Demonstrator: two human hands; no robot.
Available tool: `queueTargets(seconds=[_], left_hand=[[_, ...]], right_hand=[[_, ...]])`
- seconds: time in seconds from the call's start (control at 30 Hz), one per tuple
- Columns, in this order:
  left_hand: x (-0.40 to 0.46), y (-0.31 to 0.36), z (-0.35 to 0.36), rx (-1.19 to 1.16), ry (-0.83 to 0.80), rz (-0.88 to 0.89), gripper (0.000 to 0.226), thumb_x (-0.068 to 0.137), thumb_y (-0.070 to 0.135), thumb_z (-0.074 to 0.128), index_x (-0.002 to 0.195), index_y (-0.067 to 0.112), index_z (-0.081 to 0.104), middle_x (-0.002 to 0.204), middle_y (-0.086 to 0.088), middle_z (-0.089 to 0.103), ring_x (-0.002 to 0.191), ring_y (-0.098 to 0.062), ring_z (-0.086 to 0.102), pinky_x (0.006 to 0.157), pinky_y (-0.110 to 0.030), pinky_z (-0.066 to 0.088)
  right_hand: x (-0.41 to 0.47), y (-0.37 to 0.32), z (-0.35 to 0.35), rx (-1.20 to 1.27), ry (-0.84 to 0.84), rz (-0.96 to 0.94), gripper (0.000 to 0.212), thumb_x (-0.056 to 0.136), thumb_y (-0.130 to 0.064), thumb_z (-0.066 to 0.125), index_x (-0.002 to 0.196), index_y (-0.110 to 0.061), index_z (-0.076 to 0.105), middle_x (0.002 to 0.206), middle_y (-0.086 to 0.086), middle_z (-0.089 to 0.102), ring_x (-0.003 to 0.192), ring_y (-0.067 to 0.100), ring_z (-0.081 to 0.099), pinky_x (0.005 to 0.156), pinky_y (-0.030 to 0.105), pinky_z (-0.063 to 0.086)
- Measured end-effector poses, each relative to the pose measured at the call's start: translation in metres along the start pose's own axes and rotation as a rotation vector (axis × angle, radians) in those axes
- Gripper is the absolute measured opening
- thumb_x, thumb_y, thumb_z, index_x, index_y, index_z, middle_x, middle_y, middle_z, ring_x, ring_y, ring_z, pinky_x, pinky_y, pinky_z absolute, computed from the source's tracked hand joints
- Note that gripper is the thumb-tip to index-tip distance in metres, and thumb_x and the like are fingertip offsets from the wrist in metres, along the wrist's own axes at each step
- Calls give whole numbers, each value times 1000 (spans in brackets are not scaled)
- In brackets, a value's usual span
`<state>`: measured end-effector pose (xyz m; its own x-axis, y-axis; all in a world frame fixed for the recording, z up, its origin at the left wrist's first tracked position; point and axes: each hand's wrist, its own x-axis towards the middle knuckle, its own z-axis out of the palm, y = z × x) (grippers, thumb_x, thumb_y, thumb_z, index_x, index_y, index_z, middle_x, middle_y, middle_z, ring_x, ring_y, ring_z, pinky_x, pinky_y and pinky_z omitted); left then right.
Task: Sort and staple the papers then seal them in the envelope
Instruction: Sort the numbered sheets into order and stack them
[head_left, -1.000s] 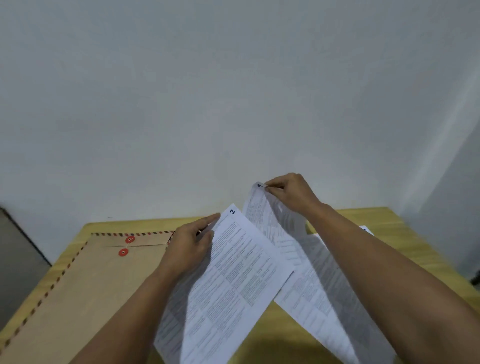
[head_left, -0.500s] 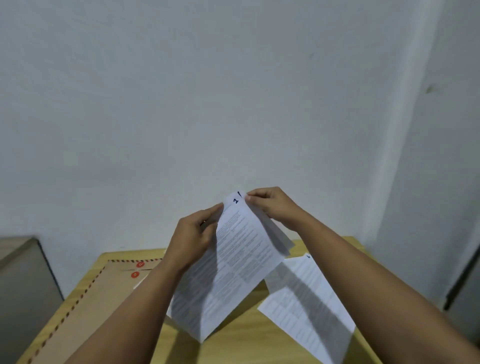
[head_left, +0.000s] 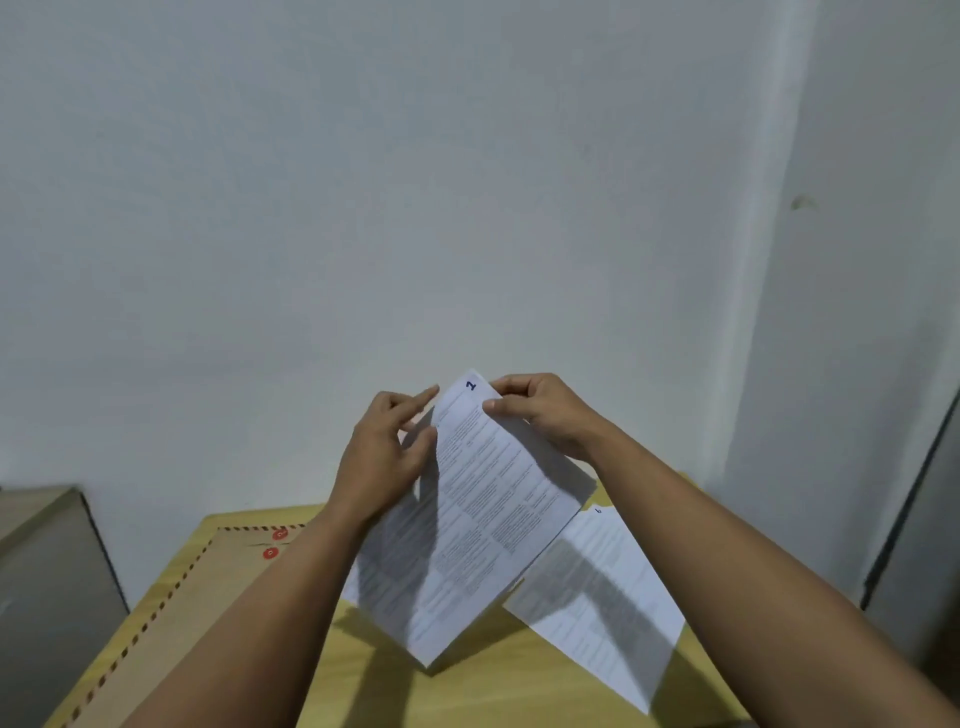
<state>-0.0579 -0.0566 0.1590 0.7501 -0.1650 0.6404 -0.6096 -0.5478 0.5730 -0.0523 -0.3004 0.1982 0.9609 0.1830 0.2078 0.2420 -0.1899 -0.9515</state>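
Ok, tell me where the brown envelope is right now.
In the head view the brown envelope lies flat on the left side of the wooden table, partly under the left forearm, left of the papers held up in both hands.

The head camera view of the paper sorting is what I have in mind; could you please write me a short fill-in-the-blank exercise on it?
1. The top corner of the sheet held up by both hands bears the number ____.
2. The brown envelope lies on the table under the person's ____ forearm.
3. Another printed sheet lies flat on the table below the ____ forearm.
4. The two round fasteners on the envelope are ____ in colour.

Missing words: 2; left; right; red
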Motion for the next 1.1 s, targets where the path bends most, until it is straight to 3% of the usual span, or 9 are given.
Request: queueTargets(seconds=[0.07, 0.2, 0.27, 0.37, 0.53, 0.67, 0.8, 0.93, 1.1], left_hand=[[1, 3, 0, -14, -26, -29, 46, 97, 29, 65, 141, 40, 59, 116, 14, 61, 101, -3, 62, 83, -25, 50], [3, 8, 8, -95, -92, -95, 32, 99, 26, 64, 129, 37, 69, 101, 20, 74, 76, 0, 69, 71, -25, 54], [2, 6, 20, -87, -105, -125, 34, 98, 18, 64, 130, 29, 70, 109, 15, 76, 74, 7, 67, 71, -18, 50], [0, -1, 41, -60, -143, -150, 37, 99, 15, 62, 134, 24, 68, 119, 8, 75, 85, 8, 67, 79, -12, 47], [-11, -33, 83, -16, -293, -218, 38, 98, 14, 60, 134, 23, 68, 127, 6, 72, 109, -10, 69, 101, -34, 53], [-25, -63, 118, -1, -348, -255, 37, 96, 11, 61, 129, 27, 71, 111, 19, 76, 99, -4, 70, 83, -24, 52], [-32, -92, 147, 7, -405, -294, 36, 98, 11, 62, 131, 23, 70, 115, 6, 77, 98, -14, 72, 83, -27, 51], [-32, -110, 169, -8, -435, -325, 41, 96, 7, 59, 123, 35, 73, 82, 39, 69, 75, 8, 68, 76, -27, 53], [-31, -119, 190, -60, -476, -327, 44, 97, 6, 57, 118, 40, 74, 80, 33, 69, 64, 6, 64, 70, -25, 49]], right_hand=[[-1, -3, -3, 35, 21, 21, 21, 94, -14, 75, 115, -14, 78, 106, 15, 80, 94, 34, 78, 90, 47, 63], [-5, 0, -9, -1, 87, 49, 29, 93, -9, 76, 120, -20, 76, 102, 12, 81, 92, 32, 79, 83, 43, 64], [-7, 9, -13, -21, 104, 69, 29, 93, -8, 75, 120, -20, 76, 101, 11, 82, 92, 31, 79, 83, 41, 64], [-8, 30, -22, -38, 119, 109, 28, 93, -9, 75, 120, -17, 77, 102, 10, 82, 92, 27, 79, 84, 37, 63], [-4, 84, -59, -255, 177, 235, 32, 96, -16, 70, 128, -16, 69, 105, 5, 81, 86, 17, 76, 74, 26, 52], [-8, 152, -112, -543, 238, 398, 35, 92, -11, 70, 127, -15, 71, 103, 8, 75, 88, 24, 73, 75, 28, 52], [-20, 221, -152, -731, 222, 610, 41, 87, -13, 77, 127, -14, 72, 118, 9, 73, 109, 23, 68, 91, 26, 49], [-27, 262, -165, -858, 264, 723, 57, 81, -26, 76, 137, -25, 62, 142, 3, 60, 124, 25, 61, 103, 35, 52], [-23, 273, -174, -817, 429, 724, 35, 76, -24, 60, 110, -23, 63, 105, -1, 67, 93, 24, 66, 90, 39, 60]])
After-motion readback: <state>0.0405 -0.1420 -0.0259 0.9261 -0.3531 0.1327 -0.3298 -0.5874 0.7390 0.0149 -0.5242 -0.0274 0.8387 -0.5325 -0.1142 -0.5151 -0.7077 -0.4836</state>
